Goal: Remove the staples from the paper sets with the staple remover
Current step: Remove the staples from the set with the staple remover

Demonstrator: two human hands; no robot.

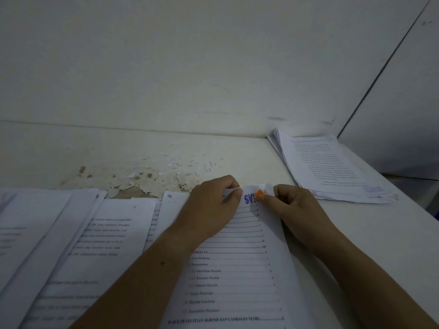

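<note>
Orange staple remover [259,194] points left at paper set's [237,269] far edge.
Right hand [297,210] pinches it, left hand [213,207] the paper; set runs lengthwise toward the wall [213,67].

Beyond the hands we note bare surface [249,153] running up to the wall [190,67], strewn only with small flat scraps [180,165]; nothing tall there. To the left, overlapping sheets [71,233] lie flat across the surface, with room above them. In the far right corner a stack [332,167] sits near the side panel [403,103] and fills that corner. A bare strip lies between the stack and the right hand [294,210]. The left hand [211,207] pinches the paper set [237,269]. The right grips the staple remover [259,194], and the two crowd its far edge.
</note>
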